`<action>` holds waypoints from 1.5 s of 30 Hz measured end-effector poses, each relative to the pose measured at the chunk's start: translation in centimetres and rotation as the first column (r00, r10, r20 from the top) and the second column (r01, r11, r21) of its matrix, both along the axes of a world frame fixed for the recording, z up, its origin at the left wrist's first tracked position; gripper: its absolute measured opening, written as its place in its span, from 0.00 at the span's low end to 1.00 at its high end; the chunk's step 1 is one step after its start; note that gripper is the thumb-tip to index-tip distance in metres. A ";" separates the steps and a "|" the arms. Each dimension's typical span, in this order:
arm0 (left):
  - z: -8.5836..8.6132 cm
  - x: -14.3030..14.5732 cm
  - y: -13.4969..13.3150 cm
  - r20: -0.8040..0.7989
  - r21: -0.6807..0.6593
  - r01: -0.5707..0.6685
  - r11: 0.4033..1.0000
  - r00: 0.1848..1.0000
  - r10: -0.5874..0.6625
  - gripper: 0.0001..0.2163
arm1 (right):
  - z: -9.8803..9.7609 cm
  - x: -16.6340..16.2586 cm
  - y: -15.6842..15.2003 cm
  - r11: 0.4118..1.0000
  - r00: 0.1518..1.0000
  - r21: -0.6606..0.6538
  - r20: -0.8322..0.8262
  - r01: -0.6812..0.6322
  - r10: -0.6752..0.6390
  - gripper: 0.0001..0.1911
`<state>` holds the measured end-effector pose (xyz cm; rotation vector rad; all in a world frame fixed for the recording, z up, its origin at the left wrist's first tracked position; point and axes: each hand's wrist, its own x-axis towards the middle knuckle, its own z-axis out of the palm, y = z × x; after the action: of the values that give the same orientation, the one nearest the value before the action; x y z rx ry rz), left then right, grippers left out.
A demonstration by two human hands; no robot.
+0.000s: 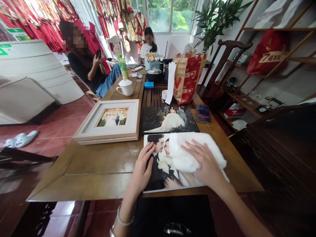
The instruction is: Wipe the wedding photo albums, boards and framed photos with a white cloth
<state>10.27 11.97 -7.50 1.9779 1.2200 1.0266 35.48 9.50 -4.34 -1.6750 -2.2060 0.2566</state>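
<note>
A large wedding photo print (161,166) lies at the near edge of the wooden table (98,164). My left hand (142,169) rests flat on the print's left edge, fingers stretched out. My right hand (206,163) presses a white fluffy cloth (191,151) onto the right part of the print, fingers spread over it. A second, darker wedding print (169,119) lies just behind. To the left a cream picture frame (110,121) holding a photo lies flat.
Farther back stand a white teapot (125,87), a green bottle (122,65), a dark pot (154,75), a blue box (148,85) and a red-and-brown paper bag (188,77). Two people sit at the far end. Wooden chair and shelves at right; slippers (21,139) on the floor left.
</note>
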 end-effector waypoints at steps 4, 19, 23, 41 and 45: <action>-0.1 0.0 0.1 0.006 -0.008 -0.005 1.000 1.000 0.005 0.18 | -0.2 0.8 3.4 0.997 0.998 0.021 0.007 0.068 -0.068 0.30; -0.6 -0.2 0.1 0.047 -0.018 -0.008 1.000 0.999 0.008 0.19 | 1.9 -5.3 -6.0 0.893 0.914 -0.196 -0.060 -0.405 0.401 0.39; -0.5 -0.2 0.1 0.031 -0.026 -0.006 1.000 1.000 0.007 0.19 | 1.6 -4.5 -4.3 0.919 0.931 -0.159 -0.118 -0.361 0.346 0.39; -0.6 -0.2 0.0 0.030 0.000 0.007 1.000 1.000 -0.007 0.19 | 2.1 -5.1 -5.5 0.913 0.930 -0.178 -0.066 -0.366 0.360 0.42; -0.4 -0.2 0.0 -0.012 0.016 -0.002 1.000 1.000 0.002 0.19 | 1.5 -2.4 -5.2 0.933 0.947 -0.158 -0.066 -0.322 0.316 0.41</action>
<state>10.12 11.97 -7.89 1.9984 1.2236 1.0300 33.09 4.34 -2.82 -1.3647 -2.4801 0.5678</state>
